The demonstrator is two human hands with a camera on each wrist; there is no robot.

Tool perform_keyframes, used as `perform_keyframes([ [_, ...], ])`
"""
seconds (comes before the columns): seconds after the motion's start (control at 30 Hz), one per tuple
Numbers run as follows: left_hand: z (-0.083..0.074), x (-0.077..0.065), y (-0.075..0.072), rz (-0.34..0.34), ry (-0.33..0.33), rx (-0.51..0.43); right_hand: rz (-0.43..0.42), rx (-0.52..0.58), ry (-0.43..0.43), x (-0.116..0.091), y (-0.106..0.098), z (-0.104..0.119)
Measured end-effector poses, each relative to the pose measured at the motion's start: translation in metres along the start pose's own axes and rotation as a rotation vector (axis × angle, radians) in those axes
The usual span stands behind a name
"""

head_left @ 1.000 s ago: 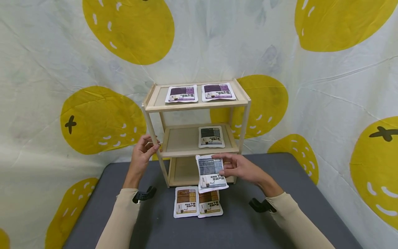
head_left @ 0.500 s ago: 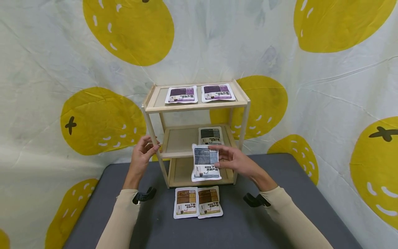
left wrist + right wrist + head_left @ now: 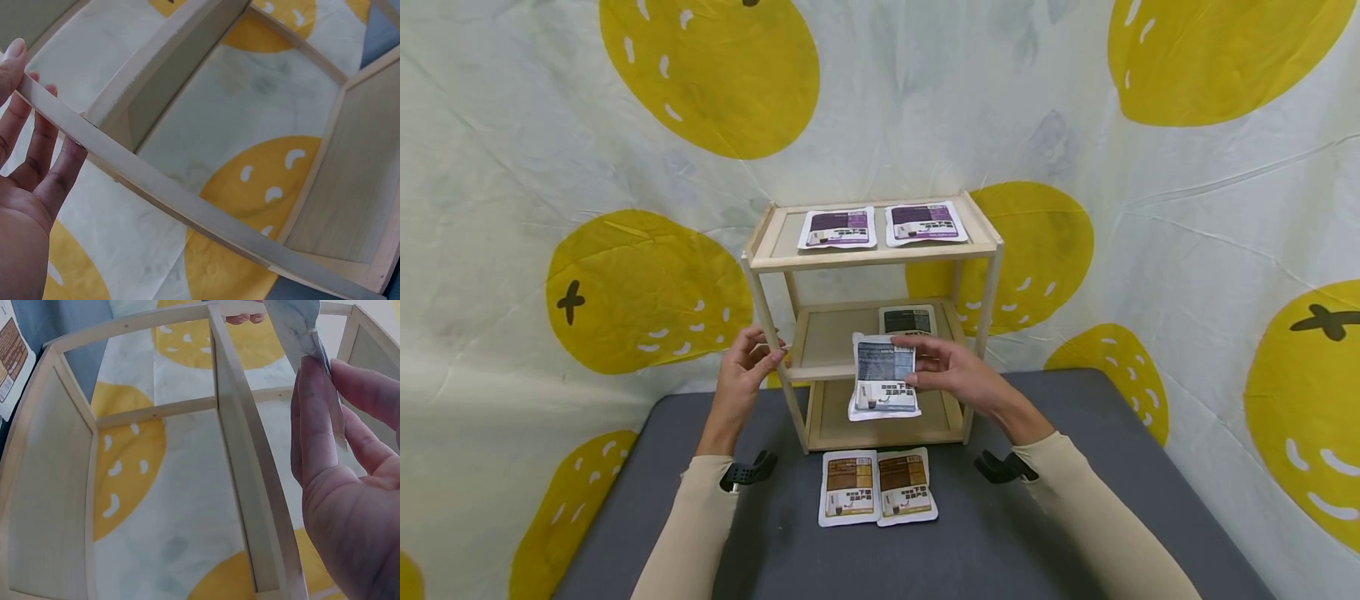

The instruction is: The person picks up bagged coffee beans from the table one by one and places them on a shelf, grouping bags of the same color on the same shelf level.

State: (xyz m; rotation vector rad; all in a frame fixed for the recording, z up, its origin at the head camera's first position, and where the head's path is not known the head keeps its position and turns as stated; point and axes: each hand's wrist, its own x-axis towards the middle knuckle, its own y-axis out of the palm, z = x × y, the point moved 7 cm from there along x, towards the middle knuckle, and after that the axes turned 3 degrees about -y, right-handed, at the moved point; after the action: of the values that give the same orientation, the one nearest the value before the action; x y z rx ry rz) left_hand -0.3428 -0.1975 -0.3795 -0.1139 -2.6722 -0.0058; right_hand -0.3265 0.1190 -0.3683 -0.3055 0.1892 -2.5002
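Note:
My right hand (image 3: pixel 962 379) pinches the right edge of a white pouch with a blue label (image 3: pixel 883 375), thumb in front and fingers behind. In the head view the pouch hangs tilted before the middle tier of a small wooden shelf (image 3: pixel 880 258), overlapping its front rail. Seen edge-on in the right wrist view, the pouch (image 3: pixel 297 328) sits between thumb and fingers. My left hand (image 3: pixel 741 375) holds the shelf's front left post (image 3: pixel 181 187), with the thumb on one side and fingers on the other. Behind the held pouch, a black-label pouch (image 3: pixel 907 320) lies partly hidden on the middle tier.
Two purple-label pouches, a left one (image 3: pixel 838 227) and a right one (image 3: pixel 927 222), lie on the top tier. On the dark table (image 3: pixel 820 562), a left brown-label pouch (image 3: pixel 848 488) and a right one (image 3: pixel 906 487) lie side by side before the shelf.
My right hand has lifted the blue-label pouch up and to the left, from over the brown pouches to the middle tier's front. The left hand stays on the post.

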Motion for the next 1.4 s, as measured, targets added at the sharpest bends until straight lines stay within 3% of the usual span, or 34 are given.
perform_keyframes([
  [0.67, 0.002, 0.001, -0.001, 0.004, 0.0, -0.01, 0.021, 0.019, 0.004, 0.031, 0.003, 0.009],
  [0.9, 0.001, 0.001, -0.001, 0.018, 0.025, -0.028, 0.007, -0.097, -0.009, 0.041, 0.001, 0.01],
  [1.4, 0.002, -0.001, 0.0, -0.014, -0.022, 0.014, 0.041, -0.094, -0.035, 0.062, 0.003, 0.017],
])
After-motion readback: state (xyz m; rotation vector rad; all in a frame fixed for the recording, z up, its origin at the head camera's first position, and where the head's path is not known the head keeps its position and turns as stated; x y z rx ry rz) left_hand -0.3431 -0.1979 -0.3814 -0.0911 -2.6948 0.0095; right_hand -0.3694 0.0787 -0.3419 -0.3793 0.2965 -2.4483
